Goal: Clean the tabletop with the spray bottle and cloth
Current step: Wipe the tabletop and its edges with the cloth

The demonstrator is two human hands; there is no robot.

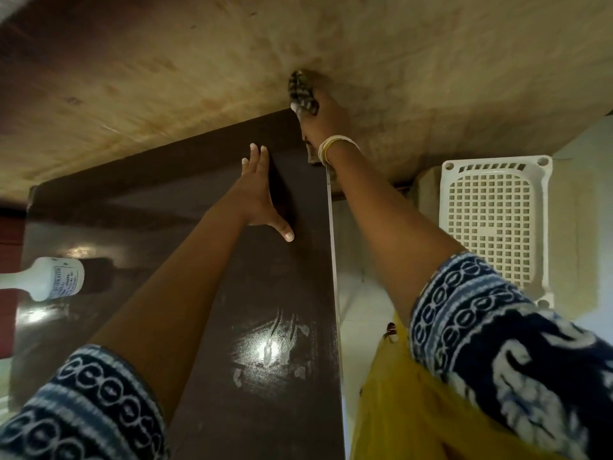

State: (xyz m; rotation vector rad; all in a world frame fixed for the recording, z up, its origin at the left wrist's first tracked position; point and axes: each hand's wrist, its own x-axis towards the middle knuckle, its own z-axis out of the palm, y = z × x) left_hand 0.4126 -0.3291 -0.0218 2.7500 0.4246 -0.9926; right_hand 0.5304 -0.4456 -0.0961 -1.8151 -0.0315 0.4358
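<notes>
- Tabletop [185, 247], dark brown and glossy, fills the middle and left of the head view; a bright glare with pale wet smears lies near its right edge, toward the near end.
- Its right edge carries a thin pale strip running from the near end to the far right corner.
- Left hand [262, 197] lies flat on the tabletop near the far right corner, fingers straight and together, thumb spread toward the right edge; it holds nothing.
- Right hand [323, 116] reaches past the far right corner and grips a dark-and-light patterned cloth [300, 89], fingers curled round it; the cloth presses against the mottled tan wall [414, 61] just beyond the corner.
- Pale bangles [333, 147] circle the right wrist.
- White bottle [49, 278] with a printed label stands at the left edge of the tabletop; its top is cut off by the frame, so whether it has a spray head cannot be told, and the label is too blurred to read.
- White plastic grid crate [497, 220] stands on the pale floor to the right of the table, against the wall.
- Blue-and-white patterned sleeves [497, 343] cover both upper arms; a yellow garment [414, 410] hangs below the right arm.
- Much of the cloth is hidden by the hand, and the wall around it is motion-blurred.
</notes>
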